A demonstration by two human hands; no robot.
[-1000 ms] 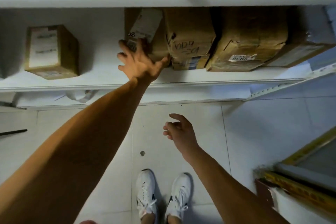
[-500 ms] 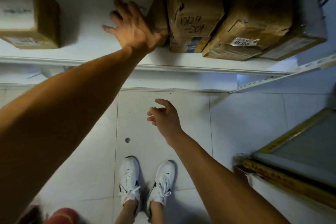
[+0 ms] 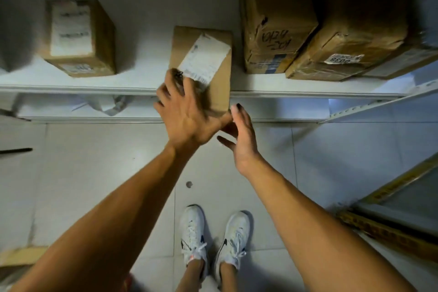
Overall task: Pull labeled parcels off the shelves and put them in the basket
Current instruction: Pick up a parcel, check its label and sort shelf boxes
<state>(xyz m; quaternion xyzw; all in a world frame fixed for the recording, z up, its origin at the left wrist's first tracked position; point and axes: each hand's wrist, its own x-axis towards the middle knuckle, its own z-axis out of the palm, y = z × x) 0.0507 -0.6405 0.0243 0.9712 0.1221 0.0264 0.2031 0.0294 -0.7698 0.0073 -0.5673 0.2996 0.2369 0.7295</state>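
A white metal shelf runs across the upper part of the view, above a pale tiled floor on which the person's white trainers stand side by side. On the shelf, a flat brown parcel with a white shipping label stuck aslant on its top face juts out past the front lip, its near end hanging over the edge. The left hand lies on that near end with fingers spread and curled over the top of the cardboard and the bottom corner of the label — it grips the parcel, though blur hides exactly how the thumb sits. The right hand is just beside the parcel's near right corner, palm turned inward and fingers straight and relaxed, holding nothing; its fingertips are at the corner, and whether they touch it cannot be told. To the left on the same shelf, well apart, stands a small labelled box. To the right sit a taller carton with dark handwriting on its front and, leaning against it, a taped carton bearing a white sticker with printed digits. Under the shelf lies crumpled white plastic. At the lower right, a yellow-edged frame cuts into view — what it belongs to is unclear.
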